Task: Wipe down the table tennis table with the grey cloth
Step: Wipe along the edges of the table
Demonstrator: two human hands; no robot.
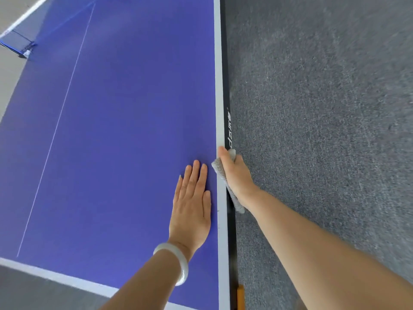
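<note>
The blue table tennis table (pixel 123 130) ran ahead of me to its net (pixel 17 41), grey carpet (pixel 324 108) on my right, and I judged the risk to be that the grey cloth (pixel 220 173), draped over the white edge line (pixel 220 108) and the dark side rail (pixel 226 108), could slip free and drop if I dragged it with too little pressure. My left hand (pixel 192 209) lay flat and open on the blue top just inside that line, holding nothing, while my right hand (pixel 237 175) clamped the cloth against the table's edge, thumb on top, fingers curled over the side, out of view
</note>
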